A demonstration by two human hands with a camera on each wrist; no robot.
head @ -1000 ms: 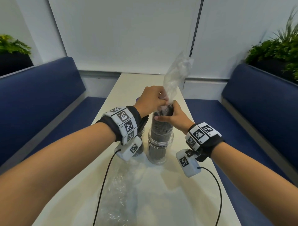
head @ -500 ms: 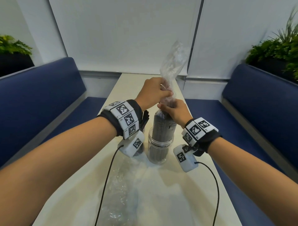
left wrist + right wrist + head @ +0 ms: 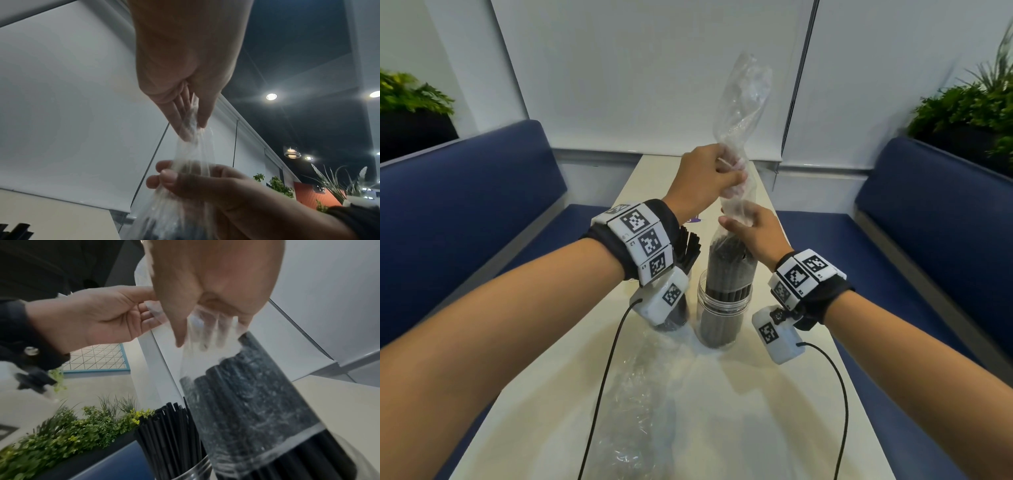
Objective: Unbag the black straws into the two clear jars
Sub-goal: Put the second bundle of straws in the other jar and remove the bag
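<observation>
Booth table, bag-peeling stage on jar two

Black straws stand in the clear jar, bag half off. Left hand pinches the bag's neck, right hand curls around its top. Next, I'd guess: pull straight up without tipping it.

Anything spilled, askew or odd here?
Nothing spilled. One oddity: an empty crumpled clear bag lies loose on the table, near the jars. The bundle of straws stands in its jar, plastic bag only partly pulled off.
</observation>
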